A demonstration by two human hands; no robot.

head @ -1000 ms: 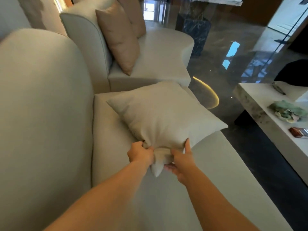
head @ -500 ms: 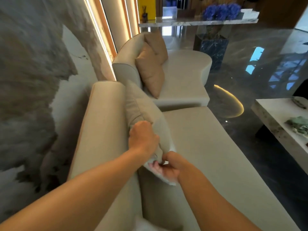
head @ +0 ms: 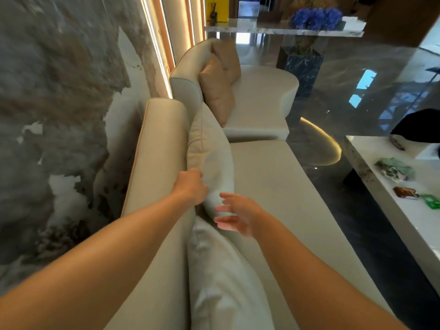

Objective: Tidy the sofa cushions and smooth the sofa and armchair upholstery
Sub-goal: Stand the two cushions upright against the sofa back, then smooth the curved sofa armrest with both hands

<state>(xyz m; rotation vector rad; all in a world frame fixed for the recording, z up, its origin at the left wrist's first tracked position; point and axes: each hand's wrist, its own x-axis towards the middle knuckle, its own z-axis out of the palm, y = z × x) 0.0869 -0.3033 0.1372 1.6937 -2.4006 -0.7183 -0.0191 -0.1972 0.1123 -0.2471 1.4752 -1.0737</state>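
The grey cushion [head: 209, 153] stands on edge in the middle of the frame, leaning against the sofa backrest [head: 162, 144], with a second grey cushion [head: 221, 277] below it at lower centre. The left hand [head: 190, 186] has its fingers curled onto the cushion's near upper edge, pinching the fabric. The right hand [head: 235, 215] hovers just beside the lower corner, fingers spread and apart from it, slightly blurred. To seat it well, I judge the left hand should steady the top while the right palm pats the face flat and nudges the lower corner down onto the seat [head: 273, 191], square with its neighbour. The tan cushions [head: 216, 89] on the armchair [head: 259, 96], upper centre, wait untouched.
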